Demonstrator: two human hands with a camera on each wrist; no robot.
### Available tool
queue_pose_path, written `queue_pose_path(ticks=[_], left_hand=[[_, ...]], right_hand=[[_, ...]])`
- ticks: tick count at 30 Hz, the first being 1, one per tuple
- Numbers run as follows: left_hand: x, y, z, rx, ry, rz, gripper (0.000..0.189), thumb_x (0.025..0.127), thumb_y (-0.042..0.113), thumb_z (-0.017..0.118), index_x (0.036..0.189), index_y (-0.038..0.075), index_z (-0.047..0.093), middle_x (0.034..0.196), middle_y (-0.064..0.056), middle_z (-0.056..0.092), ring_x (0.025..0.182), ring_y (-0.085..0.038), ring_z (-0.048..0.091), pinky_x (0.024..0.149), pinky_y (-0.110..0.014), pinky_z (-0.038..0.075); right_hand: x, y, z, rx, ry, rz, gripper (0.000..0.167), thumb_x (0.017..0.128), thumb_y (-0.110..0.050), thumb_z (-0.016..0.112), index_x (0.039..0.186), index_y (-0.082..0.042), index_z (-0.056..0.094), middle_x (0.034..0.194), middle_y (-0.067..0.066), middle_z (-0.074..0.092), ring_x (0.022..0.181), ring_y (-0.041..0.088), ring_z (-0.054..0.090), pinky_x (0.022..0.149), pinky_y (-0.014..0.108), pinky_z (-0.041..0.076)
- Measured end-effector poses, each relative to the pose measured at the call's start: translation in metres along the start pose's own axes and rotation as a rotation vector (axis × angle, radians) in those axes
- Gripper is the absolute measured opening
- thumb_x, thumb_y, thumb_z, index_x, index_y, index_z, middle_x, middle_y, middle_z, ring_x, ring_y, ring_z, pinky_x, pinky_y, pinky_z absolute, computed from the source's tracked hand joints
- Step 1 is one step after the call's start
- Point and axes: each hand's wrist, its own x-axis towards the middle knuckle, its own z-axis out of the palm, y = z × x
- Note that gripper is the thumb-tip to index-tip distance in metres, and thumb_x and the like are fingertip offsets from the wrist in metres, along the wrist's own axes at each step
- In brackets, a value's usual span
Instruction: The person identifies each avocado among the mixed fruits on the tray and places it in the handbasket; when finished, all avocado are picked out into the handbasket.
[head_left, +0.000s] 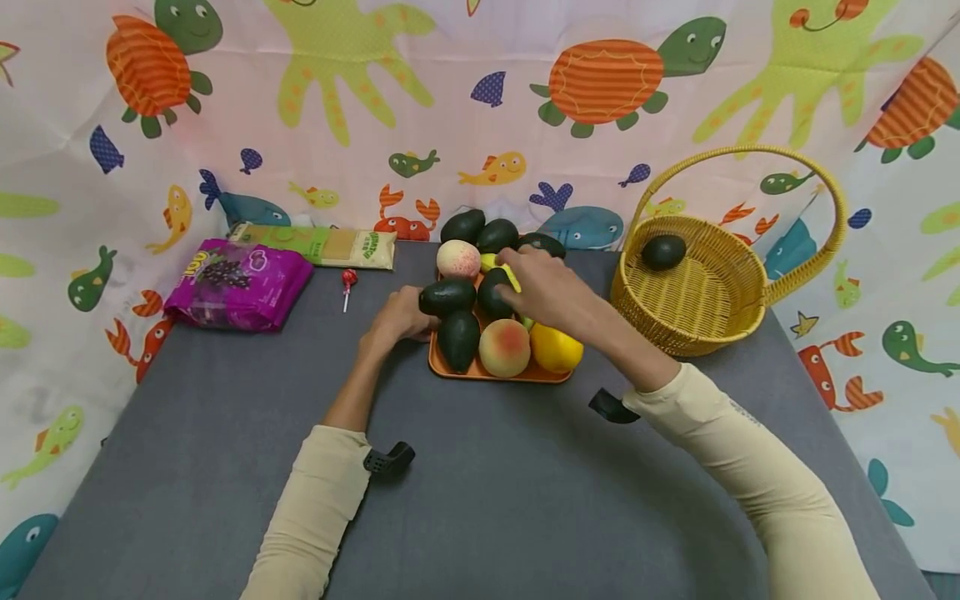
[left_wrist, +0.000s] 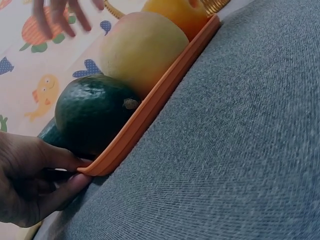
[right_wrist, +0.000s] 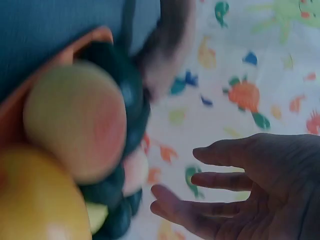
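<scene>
An orange tray (head_left: 501, 378) holds several dark green avocados (head_left: 459, 342), two peaches (head_left: 504, 348) and a yellow-orange fruit (head_left: 556, 348). My left hand (head_left: 401, 315) is at the tray's left side; in the left wrist view its thumb and finger pinch the tray's corner (left_wrist: 102, 167) beside an avocado (left_wrist: 95, 112). Over the right part of the pile, my right hand (head_left: 551, 287) reaches down near an avocado (head_left: 493, 293). In the right wrist view that hand (right_wrist: 260, 192) has spread, loosely bent fingers and holds nothing. Some yellow fruit shows partly beneath it.
A yellow wicker basket (head_left: 693, 321) with a tall handle stands at the right, one avocado (head_left: 663, 252) inside. At the back left lie a purple package (head_left: 238, 283), a green and tan packet (head_left: 330, 247) and a red lollipop (head_left: 348, 279). A patterned cloth (head_left: 450, 75) hangs behind.
</scene>
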Motion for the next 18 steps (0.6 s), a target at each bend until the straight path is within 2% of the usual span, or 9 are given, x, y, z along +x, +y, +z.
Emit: queue_pose_path(ticks=[3, 7, 10, 12, 16, 18], left_hand=[[0.001, 0.000, 0.000, 0.005, -0.005, 0.005, 0.031, 0.090, 0.004, 0.071, 0.119, -0.001, 0.066, 0.107, -0.027, 0.072, 0.060, -0.010, 0.069, 0.060, -0.027, 0.063], [0.002, 0.000, 0.000, -0.009, -0.012, -0.003, 0.034, 0.090, 0.004, 0.070, 0.123, -0.001, 0.065, 0.109, -0.026, 0.072, 0.061, -0.010, 0.069, 0.061, -0.026, 0.063], [0.001, 0.000, 0.001, -0.013, -0.009, -0.017, 0.033, 0.091, 0.003, 0.068, 0.123, -0.001, 0.066, 0.109, -0.026, 0.072, 0.060, -0.010, 0.069, 0.060, -0.026, 0.062], [0.001, -0.001, 0.001, 0.030, 0.007, -0.005, 0.029, 0.091, 0.007, 0.069, 0.120, 0.000, 0.067, 0.108, -0.025, 0.073, 0.065, -0.014, 0.070, 0.061, -0.026, 0.061], [0.001, -0.002, 0.000, 0.118, 0.033, 0.021, 0.026, 0.093, 0.014, 0.068, 0.116, 0.001, 0.069, 0.108, -0.022, 0.074, 0.078, -0.022, 0.073, 0.065, -0.026, 0.057], [0.001, -0.003, 0.000, 0.119, 0.032, 0.013, 0.027, 0.093, 0.013, 0.067, 0.117, 0.000, 0.067, 0.110, -0.022, 0.073, 0.080, -0.024, 0.074, 0.066, -0.026, 0.057]], right_hand=[[0.007, -0.017, 0.017, 0.018, -0.033, -0.080, 0.039, 0.100, -0.019, 0.069, 0.134, -0.001, 0.062, 0.114, 0.019, 0.066, 0.094, 0.029, 0.059, 0.078, 0.037, 0.056], [0.016, -0.033, 0.035, 0.029, -0.070, -0.124, 0.039, 0.099, -0.019, 0.072, 0.132, 0.000, 0.063, 0.120, 0.020, 0.068, 0.102, 0.030, 0.064, 0.088, 0.038, 0.060], [0.021, -0.042, 0.046, 0.036, -0.120, -0.111, 0.047, 0.099, -0.023, 0.073, 0.138, 0.000, 0.061, 0.129, 0.020, 0.067, 0.111, 0.031, 0.064, 0.098, 0.043, 0.059], [0.023, -0.047, 0.052, 0.027, -0.157, -0.079, 0.052, 0.098, -0.027, 0.073, 0.141, -0.002, 0.059, 0.129, 0.019, 0.067, 0.111, 0.031, 0.063, 0.098, 0.043, 0.059], [0.027, -0.057, 0.064, -0.040, -0.222, -0.007, 0.058, 0.097, -0.037, 0.074, 0.143, -0.005, 0.056, 0.124, 0.021, 0.064, 0.099, 0.029, 0.065, 0.088, 0.040, 0.062], [0.028, -0.061, 0.070, -0.082, -0.234, 0.010, 0.060, 0.096, -0.041, 0.075, 0.140, -0.005, 0.057, 0.121, 0.022, 0.063, 0.095, 0.030, 0.067, 0.083, 0.041, 0.063]])
